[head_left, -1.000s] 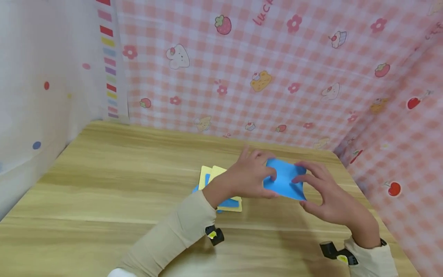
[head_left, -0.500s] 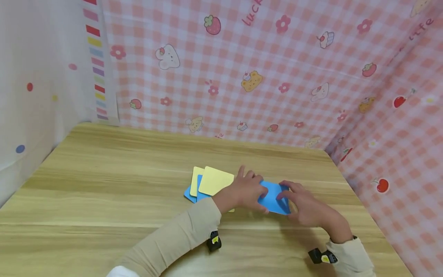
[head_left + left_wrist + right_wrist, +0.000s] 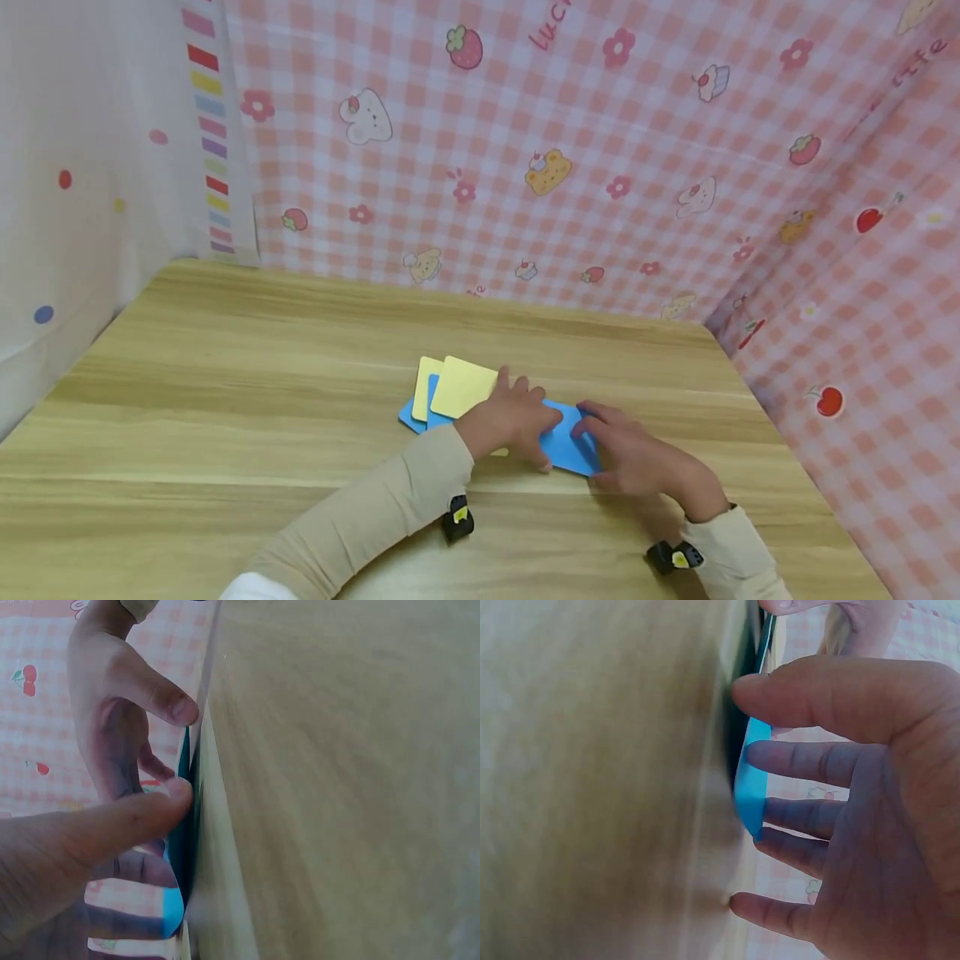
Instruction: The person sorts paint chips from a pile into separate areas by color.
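Observation:
Low over the wooden table, a blue card point(image 3: 566, 442) lies between the two hands in the head view. The left hand point(image 3: 512, 421) grips its left side, thumb at the near edge and fingers at the far edge. At the card's right end the right hand point(image 3: 637, 450) holds it, thumb near and fingers far. In the left wrist view the card point(image 3: 174, 904) is seen nearly edge-on, close over the table. The right wrist view shows the right thumb point(image 3: 757, 694) and fingertips at the card's edges. Part of the card is hidden under the left fingers.
Left of the hands, overlapping yellow cards point(image 3: 467, 387) and blue cards point(image 3: 411, 417) lie on the table point(image 3: 262, 400), partly covered by the left hand and forearm. A pink checked cloth wall point(image 3: 465, 150) rises behind, another at the right, and a white one at the left.
Both hands have lowered the blue card toward the table and moved it left, nearer the other cards. Its bend has flattened. The pile of cards has stayed put.

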`<state>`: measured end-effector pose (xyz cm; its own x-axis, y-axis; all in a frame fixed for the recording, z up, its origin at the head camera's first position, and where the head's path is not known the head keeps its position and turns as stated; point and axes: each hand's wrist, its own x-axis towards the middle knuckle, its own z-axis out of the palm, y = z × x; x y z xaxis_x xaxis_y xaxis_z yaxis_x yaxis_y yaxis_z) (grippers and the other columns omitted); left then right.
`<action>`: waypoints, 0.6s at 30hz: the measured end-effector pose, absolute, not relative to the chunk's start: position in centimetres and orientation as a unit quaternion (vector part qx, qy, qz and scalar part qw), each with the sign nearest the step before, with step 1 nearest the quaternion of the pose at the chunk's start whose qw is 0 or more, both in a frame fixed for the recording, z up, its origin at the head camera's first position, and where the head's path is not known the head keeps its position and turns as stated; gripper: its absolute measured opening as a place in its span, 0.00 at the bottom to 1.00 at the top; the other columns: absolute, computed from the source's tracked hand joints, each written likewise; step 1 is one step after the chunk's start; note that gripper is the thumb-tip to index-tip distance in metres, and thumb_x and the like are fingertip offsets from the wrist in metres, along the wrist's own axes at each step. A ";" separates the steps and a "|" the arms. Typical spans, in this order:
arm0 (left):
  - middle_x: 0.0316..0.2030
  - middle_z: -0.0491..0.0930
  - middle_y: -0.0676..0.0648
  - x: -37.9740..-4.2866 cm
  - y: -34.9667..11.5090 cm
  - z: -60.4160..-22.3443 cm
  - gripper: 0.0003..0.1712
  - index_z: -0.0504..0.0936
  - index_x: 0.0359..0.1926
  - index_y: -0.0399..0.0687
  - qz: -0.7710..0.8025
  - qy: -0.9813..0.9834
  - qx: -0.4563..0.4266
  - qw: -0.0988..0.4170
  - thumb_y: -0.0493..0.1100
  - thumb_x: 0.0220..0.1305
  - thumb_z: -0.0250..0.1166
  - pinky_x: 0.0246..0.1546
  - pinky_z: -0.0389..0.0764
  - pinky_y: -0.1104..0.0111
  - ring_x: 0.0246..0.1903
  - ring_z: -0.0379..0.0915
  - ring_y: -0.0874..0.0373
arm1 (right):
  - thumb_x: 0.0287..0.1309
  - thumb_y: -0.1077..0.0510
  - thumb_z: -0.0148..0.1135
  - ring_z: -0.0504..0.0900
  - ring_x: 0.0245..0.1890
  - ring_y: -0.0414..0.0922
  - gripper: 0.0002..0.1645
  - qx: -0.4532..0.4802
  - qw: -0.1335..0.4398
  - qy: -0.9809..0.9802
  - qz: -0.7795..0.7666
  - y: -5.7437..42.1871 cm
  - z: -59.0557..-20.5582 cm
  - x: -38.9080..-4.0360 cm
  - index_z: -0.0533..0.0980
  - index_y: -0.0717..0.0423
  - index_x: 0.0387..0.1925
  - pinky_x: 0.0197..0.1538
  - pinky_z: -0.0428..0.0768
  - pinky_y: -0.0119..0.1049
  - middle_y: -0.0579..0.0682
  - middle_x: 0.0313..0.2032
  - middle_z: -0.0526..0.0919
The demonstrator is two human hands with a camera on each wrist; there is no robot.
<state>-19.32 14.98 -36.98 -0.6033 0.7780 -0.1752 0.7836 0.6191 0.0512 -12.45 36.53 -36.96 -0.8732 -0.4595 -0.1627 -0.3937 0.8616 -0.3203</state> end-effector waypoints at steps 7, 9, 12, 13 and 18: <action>0.68 0.69 0.48 -19.2 14.8 -36.9 0.44 0.70 0.70 0.69 -0.025 0.898 0.425 0.109 0.73 0.54 0.69 0.71 0.48 0.37 0.68 0.60 0.45 | 0.56 0.56 0.74 0.56 0.73 0.68 0.29 -0.214 0.126 0.958 -0.145 36.5 -37.1 -12.4 0.69 0.48 0.55 0.63 0.60 0.74 0.66 0.74 0.58; 0.68 0.68 0.48 -19.4 14.6 -36.6 0.43 0.72 0.68 0.69 -0.019 0.897 0.429 0.108 0.74 0.53 0.69 0.71 0.48 0.37 0.69 0.59 0.44 | 0.56 0.55 0.74 0.55 0.73 0.69 0.30 -0.214 0.122 0.957 -0.155 36.6 -36.9 -12.3 0.69 0.49 0.56 0.63 0.60 0.74 0.67 0.74 0.57; 0.71 0.65 0.47 -19.6 13.9 -35.2 0.38 0.75 0.61 0.67 0.013 0.895 0.434 0.100 0.74 0.53 0.69 0.71 0.45 0.36 0.72 0.55 0.42 | 0.56 0.57 0.73 0.53 0.73 0.71 0.31 -0.219 0.098 0.956 -0.171 36.7 -35.9 -12.2 0.69 0.53 0.59 0.62 0.60 0.75 0.67 0.74 0.56; 0.72 0.63 0.47 -19.7 13.5 -34.5 0.37 0.75 0.59 0.65 0.027 0.894 0.437 0.093 0.74 0.54 0.69 0.71 0.45 0.35 0.73 0.53 0.41 | 0.56 0.58 0.73 0.53 0.73 0.71 0.32 -0.223 0.085 0.955 -0.175 36.7 -35.3 -12.0 0.69 0.55 0.59 0.62 0.60 0.75 0.68 0.74 0.56; 0.75 0.58 0.45 -19.3 11.2 -29.8 0.34 0.75 0.56 0.61 0.084 0.891 0.446 0.029 0.73 0.56 0.68 0.70 0.43 0.34 0.75 0.49 0.39 | 0.56 0.59 0.74 0.55 0.71 0.69 0.34 -0.249 -0.022 0.955 -0.157 36.8 -31.5 -11.0 0.69 0.57 0.61 0.60 0.59 0.76 0.65 0.73 0.56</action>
<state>-19.27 11.15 -29.83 -0.6003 0.7995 0.0230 0.7896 0.5878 0.1764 -10.96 36.76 -31.53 -0.8751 -0.4687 0.1206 -0.4826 0.8265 -0.2898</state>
